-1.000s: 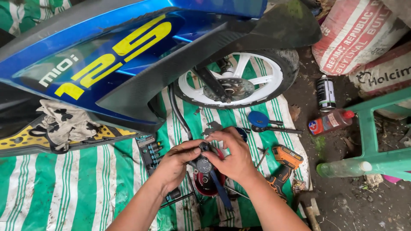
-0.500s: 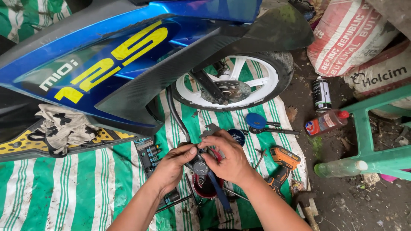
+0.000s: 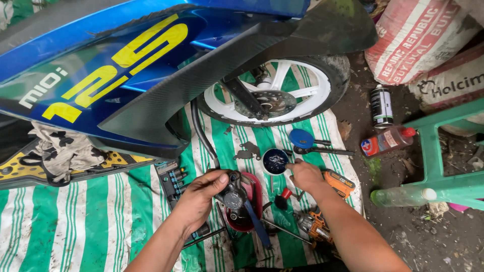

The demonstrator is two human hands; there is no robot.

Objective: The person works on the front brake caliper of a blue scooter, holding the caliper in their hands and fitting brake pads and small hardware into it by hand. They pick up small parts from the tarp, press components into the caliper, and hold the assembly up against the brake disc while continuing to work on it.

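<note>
My left hand [image 3: 197,199] grips a dark metal brake caliper [image 3: 233,194] and holds it over a red bowl [image 3: 250,209] on the striped tarp. A black hose runs from the caliper up toward the scooter. My right hand [image 3: 304,176] has reached to the right, and its fingertips touch the rim of a small open tub of dark grease [image 3: 275,161]. The tub's blue lid [image 3: 301,138] lies just beyond it. The fingers are bent, with nothing visibly gripped.
A blue scooter body [image 3: 116,75] and its white front wheel [image 3: 272,100] fill the top. A bit set [image 3: 171,180], orange driver [image 3: 339,183], spray can [image 3: 381,106], red bottle [image 3: 386,141] and green plastic stool [image 3: 443,151] lie around. Sacks stand at the top right.
My right hand has let go of the caliper and moved right to the grease tub. The left hand keeps holding the caliper. The camera has moved closer.
</note>
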